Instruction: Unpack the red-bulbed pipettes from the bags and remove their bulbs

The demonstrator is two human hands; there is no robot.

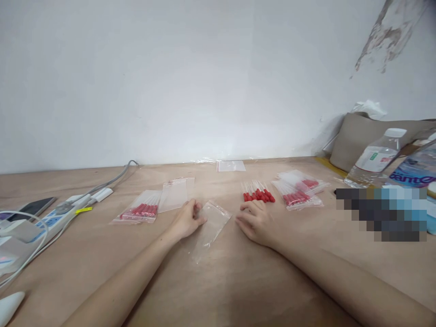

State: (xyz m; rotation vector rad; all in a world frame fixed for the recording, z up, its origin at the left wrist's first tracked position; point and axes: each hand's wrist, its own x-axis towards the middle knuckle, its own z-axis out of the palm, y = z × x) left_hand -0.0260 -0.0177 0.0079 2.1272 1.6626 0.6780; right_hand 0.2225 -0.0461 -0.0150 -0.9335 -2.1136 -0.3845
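A clear zip bag [214, 222] lies slanted on the brown table covering between my hands, with nothing visible inside it. At its left edge rests my left hand [187, 220], the fingers loosely bent and the thumb apart from them, its tip touching or very close to the plastic. To the right of the bag is my right hand [256, 221], low over the table, fingers bent and apart, holding nothing I can see. Just beyond it lies a loose pile of thin pale sticks with red ends [259, 194].
Filled bags of red-ended sticks lie left [145, 208] and right [295, 194]. Flat bags [175, 194] lie beyond my left hand, another bag [231, 166] by the wall. A power strip [51, 223] with cables is left; a plastic bottle [374, 159] stands right.
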